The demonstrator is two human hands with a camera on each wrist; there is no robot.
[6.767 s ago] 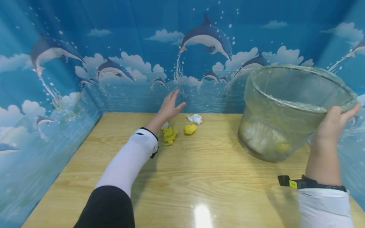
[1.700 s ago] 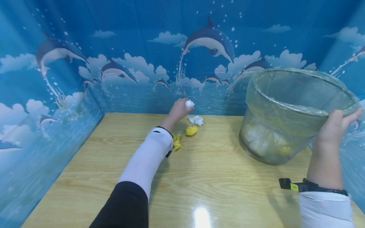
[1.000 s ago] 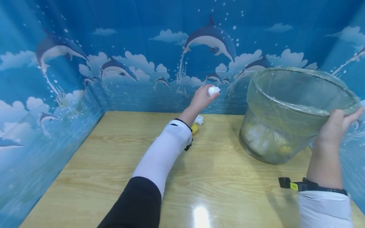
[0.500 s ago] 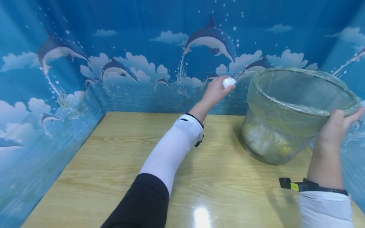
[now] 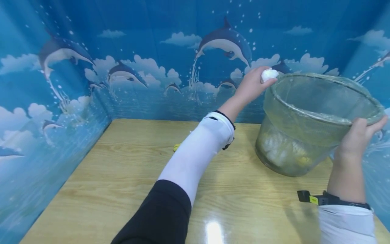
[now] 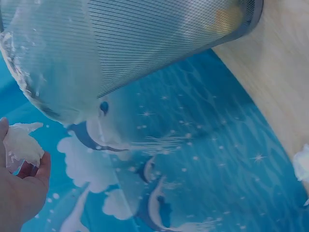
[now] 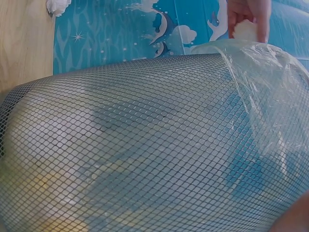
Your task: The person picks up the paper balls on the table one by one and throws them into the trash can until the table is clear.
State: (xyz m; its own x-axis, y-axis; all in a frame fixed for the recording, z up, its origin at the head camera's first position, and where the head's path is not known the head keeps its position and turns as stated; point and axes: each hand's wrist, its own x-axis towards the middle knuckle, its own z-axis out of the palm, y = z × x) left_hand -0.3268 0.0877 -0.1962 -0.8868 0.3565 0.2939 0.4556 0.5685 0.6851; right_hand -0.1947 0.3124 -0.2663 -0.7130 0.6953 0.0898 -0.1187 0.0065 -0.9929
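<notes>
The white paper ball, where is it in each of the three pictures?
Head view: the white paper ball is upper right of centre, pinched in the left hand at the bin's rim.
Left wrist view: far left edge, above the palm.
Right wrist view: top right, behind the fingers.
Shared landmark: the mesh bin with its plastic liner.

Both forearms wear white sleeves; black upper sleeve on left; black wrist strap with yellow tag on right.

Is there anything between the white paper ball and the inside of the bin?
Only the bin's rim: in the head view the left hand holds the white paper ball right beside the rim of the mesh bin, not yet over its opening.
</notes>
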